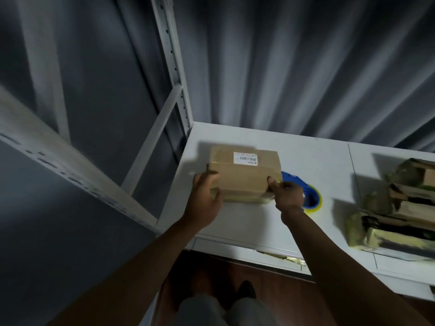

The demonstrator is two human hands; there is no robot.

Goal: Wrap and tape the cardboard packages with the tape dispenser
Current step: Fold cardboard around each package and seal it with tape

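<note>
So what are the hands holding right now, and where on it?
Both hold the cardboard box: left hand grips its left end, right hand its right end, thumb on top. The tape dispenser is untouched.

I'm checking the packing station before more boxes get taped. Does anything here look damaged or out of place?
Yes. A crumpled scrap of yellowish tape hangs at the table's front edge, below the cardboard box both hands hold. The wrapped packages at right are stacked unevenly.

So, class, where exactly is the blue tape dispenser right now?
In the head view the tape dispenser lies on the white table, right of the cardboard package, partly hidden behind the right hand.
</note>
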